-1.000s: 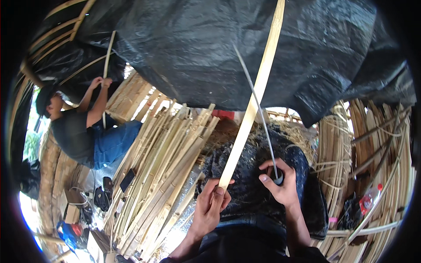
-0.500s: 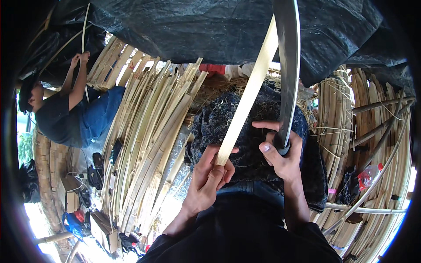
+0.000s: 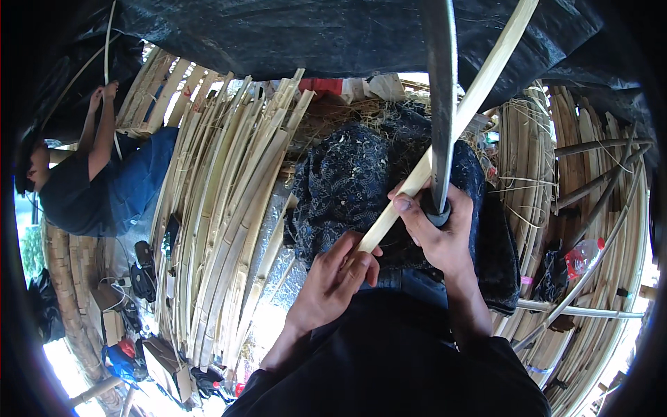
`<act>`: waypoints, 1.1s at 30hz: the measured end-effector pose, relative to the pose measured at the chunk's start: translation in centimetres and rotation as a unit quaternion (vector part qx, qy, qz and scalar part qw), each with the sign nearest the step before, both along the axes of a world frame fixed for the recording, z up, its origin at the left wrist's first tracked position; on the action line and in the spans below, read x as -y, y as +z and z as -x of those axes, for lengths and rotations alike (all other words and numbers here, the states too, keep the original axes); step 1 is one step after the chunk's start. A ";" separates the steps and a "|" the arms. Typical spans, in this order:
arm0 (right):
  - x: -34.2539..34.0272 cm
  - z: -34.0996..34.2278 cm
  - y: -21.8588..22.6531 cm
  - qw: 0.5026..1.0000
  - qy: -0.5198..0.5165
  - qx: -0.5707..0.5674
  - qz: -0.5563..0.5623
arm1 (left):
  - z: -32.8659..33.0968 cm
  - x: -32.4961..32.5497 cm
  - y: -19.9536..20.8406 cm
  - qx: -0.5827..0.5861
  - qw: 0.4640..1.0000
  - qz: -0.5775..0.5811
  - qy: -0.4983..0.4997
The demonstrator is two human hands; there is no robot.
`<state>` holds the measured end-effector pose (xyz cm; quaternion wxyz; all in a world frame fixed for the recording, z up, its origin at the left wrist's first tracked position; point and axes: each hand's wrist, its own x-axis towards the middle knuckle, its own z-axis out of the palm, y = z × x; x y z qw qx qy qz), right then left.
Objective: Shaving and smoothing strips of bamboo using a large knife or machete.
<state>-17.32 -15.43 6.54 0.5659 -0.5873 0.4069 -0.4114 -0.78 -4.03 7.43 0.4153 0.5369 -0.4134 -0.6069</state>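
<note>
My left hand [image 3: 339, 278] is closed on the near end of a long, pale bamboo strip [image 3: 479, 90], which slants up and away to the right. In my right hand [image 3: 441, 226] is the dark handle of a large knife [image 3: 442, 83], its long blade pointing up. The thumb and forefinger of that hand also touch the strip, and the blade crosses in front of it. Dark patterned cloth [image 3: 347, 181], flecked with shavings, covers my lap beneath both hands.
Long split bamboo slats [image 3: 229, 208] lie at my left, and more bamboo [image 3: 524, 167] stands at my right with poles across it. A person [image 3: 97, 181] at far left holds a thin strip. Black sheeting [image 3: 333, 42] hangs ahead; a plastic bottle [image 3: 583, 257] is at right.
The strip has swung to the right, now passing behind the blade. My right thumb and forefinger have come onto it. The knife has shifted slightly left.
</note>
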 end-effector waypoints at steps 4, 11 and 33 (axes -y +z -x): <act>0.1 -0.1 -0.1 0.999 0.005 -0.042 0.015 | -0.4 0.3 -0.4 0.004 0.999 -0.033 0.008; -0.2 1.2 -1.9 0.999 -0.030 -0.040 0.013 | -1.5 -0.6 -1.0 0.242 0.959 0.018 0.150; 6.6 1.5 1.9 0.927 0.017 -0.193 0.321 | -9.9 4.1 16.1 0.805 0.341 0.485 0.018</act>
